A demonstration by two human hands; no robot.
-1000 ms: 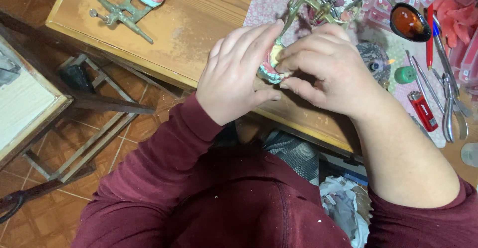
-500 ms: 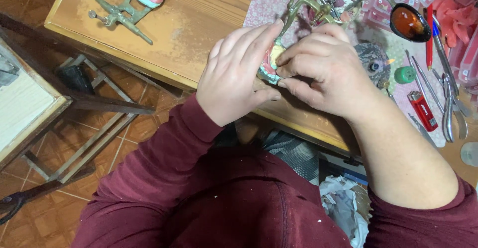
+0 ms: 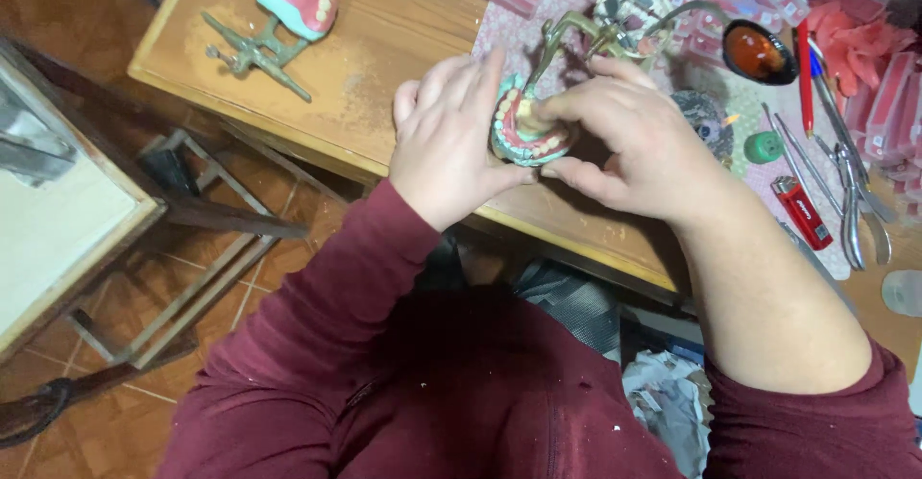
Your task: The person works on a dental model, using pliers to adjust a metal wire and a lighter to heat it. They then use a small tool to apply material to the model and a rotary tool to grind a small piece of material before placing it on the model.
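A denture model [image 3: 523, 135] with pink gums and a row of teeth on a green base sits between my hands over the wooden table [image 3: 384, 47]. It is mounted on a brass articulator frame [image 3: 567, 37]. My left hand [image 3: 447, 143] cups the model from the left. From the right, my right hand [image 3: 639, 143] grips it, thumb and fingers pressing on the teeth. Both arms wear dark red sleeves.
A second pink denture model on a metal articulator [image 3: 283, 13] lies at the table's far left. To the right are a red lighter [image 3: 802, 212], metal pliers [image 3: 850, 191], a red pen [image 3: 805, 66], a green spool [image 3: 764, 147] and an amber dish [image 3: 759, 51]. A wooden stand [image 3: 67, 239] is at left.
My right hand's fingers have shifted slightly over the model's teeth and the model is more exposed between the hands. The hands stay in the same place.
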